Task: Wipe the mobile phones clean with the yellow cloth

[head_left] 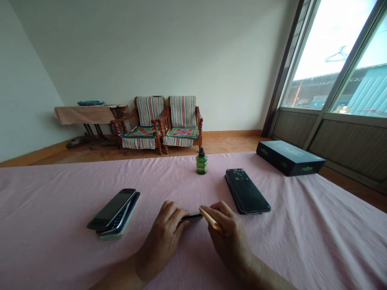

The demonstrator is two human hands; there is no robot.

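Note:
My left hand [165,237] lies with curled fingers on a dark phone [191,218] that rests flat on the pink tablecloth [60,193]; most of the phone is hidden under the fingers. Close beside it, my right hand [228,233] pinches a thin pale stick-like tool [209,218] whose tip points at the phone's far end. A stack of dark phones [116,212] lies to the left of my hands. Another stack of black phones [246,190] lies to the right.
A small green bottle with a black cap [201,161] stands upright beyond my hands. A flat black box [289,157] sits at the table's far right corner. Two striped armchairs [165,123] and a side table [89,114] stand against the far wall; windows [338,60] line the right.

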